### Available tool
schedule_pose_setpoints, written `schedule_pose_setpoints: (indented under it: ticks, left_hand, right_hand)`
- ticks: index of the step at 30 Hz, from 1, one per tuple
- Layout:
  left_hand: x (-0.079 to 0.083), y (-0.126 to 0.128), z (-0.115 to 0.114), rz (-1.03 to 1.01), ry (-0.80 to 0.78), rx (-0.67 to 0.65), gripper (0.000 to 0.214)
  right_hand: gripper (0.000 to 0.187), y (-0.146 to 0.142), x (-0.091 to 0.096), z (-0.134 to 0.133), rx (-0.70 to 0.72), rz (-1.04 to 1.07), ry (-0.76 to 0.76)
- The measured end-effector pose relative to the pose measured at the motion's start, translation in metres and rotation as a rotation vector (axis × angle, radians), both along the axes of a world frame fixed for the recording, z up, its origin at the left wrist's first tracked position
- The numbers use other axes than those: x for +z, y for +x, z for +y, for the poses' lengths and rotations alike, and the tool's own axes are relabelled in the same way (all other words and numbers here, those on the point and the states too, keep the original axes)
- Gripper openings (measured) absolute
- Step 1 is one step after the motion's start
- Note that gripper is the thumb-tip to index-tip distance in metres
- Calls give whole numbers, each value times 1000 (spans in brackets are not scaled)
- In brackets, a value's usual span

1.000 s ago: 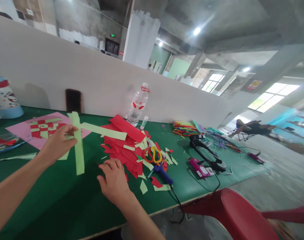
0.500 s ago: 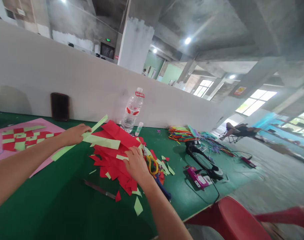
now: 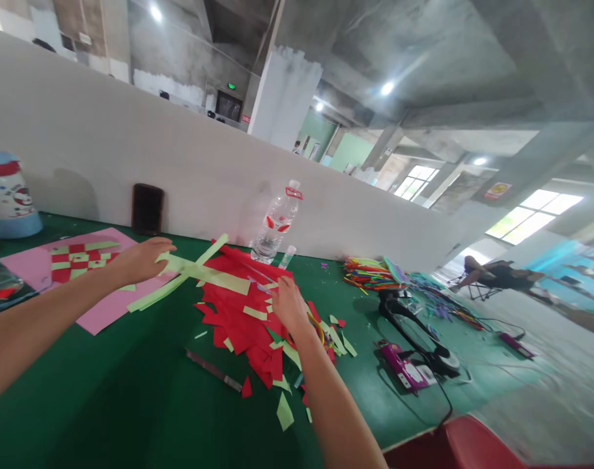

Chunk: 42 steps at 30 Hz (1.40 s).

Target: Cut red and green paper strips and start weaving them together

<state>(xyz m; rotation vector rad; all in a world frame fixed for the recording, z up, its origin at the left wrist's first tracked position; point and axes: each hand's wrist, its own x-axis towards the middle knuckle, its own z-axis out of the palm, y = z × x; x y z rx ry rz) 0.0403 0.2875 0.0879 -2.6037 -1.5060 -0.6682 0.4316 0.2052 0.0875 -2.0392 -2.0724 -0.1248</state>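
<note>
Left hand (image 3: pixel 148 258): fingertips at the green strips (image 3: pixel 193 270); I can't tell whether pinching.
Right hand (image 3: pixel 290 303): over red paper (image 3: pixel 228 319), grasp hidden from me.
Green strips: crossed, at my left hand's three o'clock.

Head-worn view, tilted, near both hands (image 3: pixel 145 257) (image 3: pixel 291 305), facing forward and down across a green table (image 3: pixel 106 410)

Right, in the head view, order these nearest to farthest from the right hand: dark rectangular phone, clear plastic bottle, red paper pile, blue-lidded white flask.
From the right hand:
1. Red paper pile: close beside, left.
2. Clear plastic bottle: beyond.
3. Dark rectangular phone: further left.
4. Blue-lidded white flask: far left edge.
</note>
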Motion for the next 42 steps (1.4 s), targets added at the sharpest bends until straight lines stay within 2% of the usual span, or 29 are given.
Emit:
schedule_pose_setpoints:
  ticks: [4,8,12,16,20,23,25,27,29,32,36,37,39,41,42]
  left_hand:
    - [3,21,-6,39,1,-60,44]
    - [-15,45,-12,164,-113,-192,43]
    - [-32,51,-21,300,-245,-279,42]
    - [-35,46,-30,329,-276,-264,41]
    - [-26,38,-41,234,-203,-119,50]
    - [-14,32,-60,87,-60,50,74]
    - [-7,30,-78,11,48,98,85]
    - [-5,32,-98,-2,126,35,91]
    - [-11,38,-117,19,191,-77,88]
    - [-33,51,-142,89,242,-178,76]
    - [-69,69,-163,59,237,-207,75]
    - [-76,73,-165,35,229,-212,76]
    - [-84,82,-163,-7,218,-221,73]
    - [-85,92,-154,-21,209,-227,66]
    - [-84,97,-148,-19,205,-230,63]
  right_hand:
    - [32,13,10,-3,-84,59,134]
    - [35,25,12,-12,-81,111,260]
    - [41,34,15,-27,-15,157,420]
    - [45,34,27,-47,81,184,594]
    - [45,20,33,-78,205,169,680]
    - [49,4,20,-104,352,108,656]
    - [53,-7,6,-118,510,19,513]
    - [54,-18,-7,-126,595,-39,315]
    - [52,-27,-16,-128,622,-53,183]
    - [45,-34,-17,-122,651,-38,75]
    - [17,-27,2,-92,634,17,-57]
    - [15,-22,8,-78,587,34,-69]
    - [24,-10,21,-44,419,58,-60]
    - [24,1,29,-4,240,53,-61]
    - [31,5,30,15,166,42,-73]
